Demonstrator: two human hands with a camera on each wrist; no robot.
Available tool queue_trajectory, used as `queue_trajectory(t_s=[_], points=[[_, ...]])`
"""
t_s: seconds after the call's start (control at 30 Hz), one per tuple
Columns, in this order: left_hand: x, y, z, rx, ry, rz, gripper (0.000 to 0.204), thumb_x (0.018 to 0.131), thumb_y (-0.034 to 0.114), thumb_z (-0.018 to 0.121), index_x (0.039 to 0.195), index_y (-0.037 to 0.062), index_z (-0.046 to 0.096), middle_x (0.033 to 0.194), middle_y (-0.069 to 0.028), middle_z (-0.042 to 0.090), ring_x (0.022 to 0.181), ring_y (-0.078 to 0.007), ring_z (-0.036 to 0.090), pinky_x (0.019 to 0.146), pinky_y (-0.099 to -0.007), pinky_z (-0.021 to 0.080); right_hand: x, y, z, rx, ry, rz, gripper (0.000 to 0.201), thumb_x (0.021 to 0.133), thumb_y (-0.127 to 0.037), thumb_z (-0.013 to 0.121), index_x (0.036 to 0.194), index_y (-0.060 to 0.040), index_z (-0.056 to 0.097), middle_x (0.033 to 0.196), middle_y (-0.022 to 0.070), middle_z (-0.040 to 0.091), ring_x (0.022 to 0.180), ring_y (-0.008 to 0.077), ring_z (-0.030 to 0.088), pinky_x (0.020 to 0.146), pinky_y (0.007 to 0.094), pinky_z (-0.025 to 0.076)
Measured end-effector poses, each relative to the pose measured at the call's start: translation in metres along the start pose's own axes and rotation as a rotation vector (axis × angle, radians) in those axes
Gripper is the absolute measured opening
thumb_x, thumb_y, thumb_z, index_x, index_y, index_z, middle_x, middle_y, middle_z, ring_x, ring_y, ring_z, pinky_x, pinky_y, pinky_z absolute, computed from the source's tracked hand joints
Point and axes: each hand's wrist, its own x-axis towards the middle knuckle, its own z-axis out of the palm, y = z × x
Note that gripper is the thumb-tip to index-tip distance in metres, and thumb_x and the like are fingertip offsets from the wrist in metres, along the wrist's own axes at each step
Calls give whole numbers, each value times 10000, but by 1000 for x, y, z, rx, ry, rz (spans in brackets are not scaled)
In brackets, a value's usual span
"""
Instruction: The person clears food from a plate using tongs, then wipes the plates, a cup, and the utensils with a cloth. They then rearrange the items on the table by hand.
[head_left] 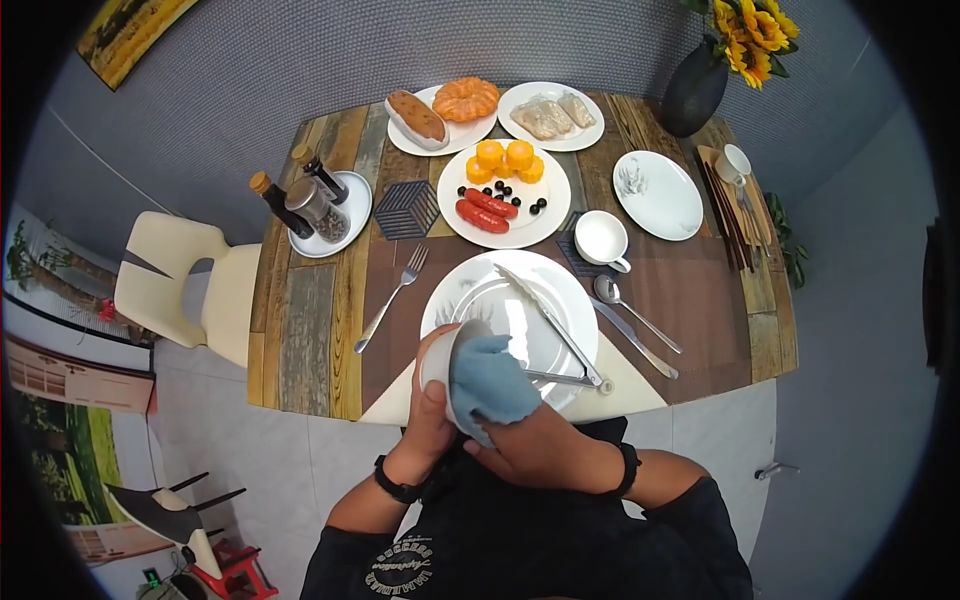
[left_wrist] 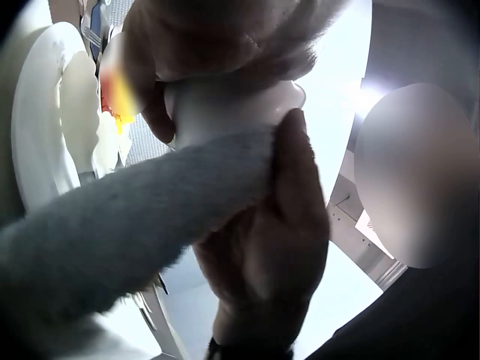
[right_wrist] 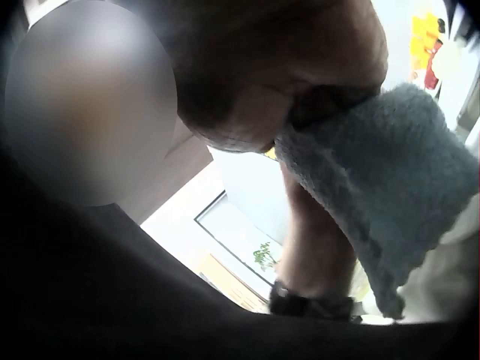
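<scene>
Above the near edge of the large white plate point(head_left: 450, 290), the left hand point(head_left: 432, 415) grips a white bowl or cup point(head_left: 437, 362) tilted on its side. A blue-grey cloth point(head_left: 492, 385) covers the right hand's fingers, and the right hand point(head_left: 540, 447) holds it against the vessel's opening. In the left wrist view the cloth point(left_wrist: 150, 202) crosses in front of the white vessel point(left_wrist: 225, 109). The right wrist view shows the cloth point(right_wrist: 390, 165) hanging from the right hand point(right_wrist: 300, 67). Metal tongs point(head_left: 560, 340) lie across the large plate.
A fork point(head_left: 392, 298) lies left of the plate; a knife point(head_left: 637, 342), spoon point(head_left: 640, 315) and white cup point(head_left: 601, 238) are to its right. Behind are plates of sausages point(head_left: 482, 216), bread point(head_left: 418, 118) and dumpling-like food point(head_left: 545, 117). Bottles point(head_left: 282, 203) stand left, a dark vase point(head_left: 695, 90) back right.
</scene>
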Motion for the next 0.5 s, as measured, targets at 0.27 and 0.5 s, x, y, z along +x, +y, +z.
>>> queue_trajectory(t_s=[0.27, 0.5], points=[[0, -16, -1, 388, 62, 343, 1210, 715, 836, 698, 1475, -21, 307, 1335, -163, 511, 1212, -250, 557, 1047, -383, 453, -20, -3, -14, 1072, -217, 520, 553, 1086, -495, 403, 1232, 15, 559, 1099, 116, 606, 1037, 192, 550, 966, 336, 448], [0, 31, 6, -358, -72, -326, 974, 930, 752, 485, 1520, -1, 303, 1458, -186, 479, 1268, -299, 570, 1050, -380, 469, -17, 22, -2, -91, -218, -127, 197, 908, -202, 690, 962, -15, 661, 961, 146, 666, 932, 346, 642, 890, 430, 503]])
